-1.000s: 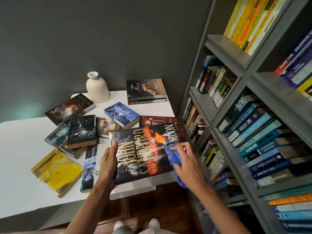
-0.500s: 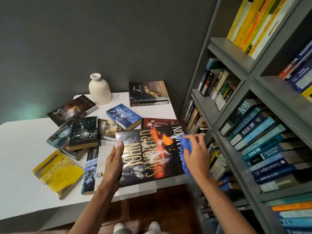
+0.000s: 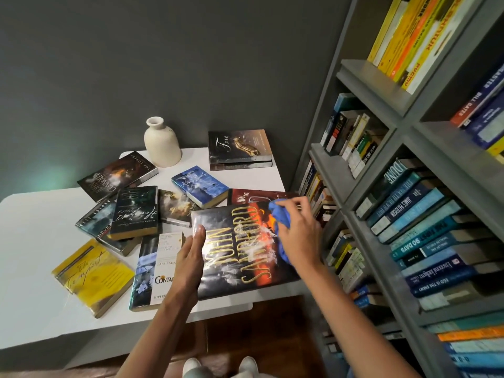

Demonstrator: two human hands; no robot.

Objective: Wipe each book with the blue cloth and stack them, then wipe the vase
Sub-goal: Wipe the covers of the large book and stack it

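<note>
Blue cloth (image 3: pixel 278 223), soft, your right hand (image 3: pixel 298 237) gripped at two o'clock on the hardcover (image 3: pixel 240 268); left hand (image 3: pixel 191 259), fingers straight, pinned nine o'clock: glossy jacket, probably slippery.

Eleven loose books (image 3: pixel 231 268), one vase (image 3: pixel 162 144), one cloth (image 3: pixel 278 216).

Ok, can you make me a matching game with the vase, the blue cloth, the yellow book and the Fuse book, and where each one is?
Things:
1 vase
2 blue cloth
3 yellow book
4 Fuse book

Places:
A lying on top of another book
B front left of the table
C gripped in the right hand
D standing upright at the back

Pairs: 1-D, 2-C, 3-B, 4-A
</note>
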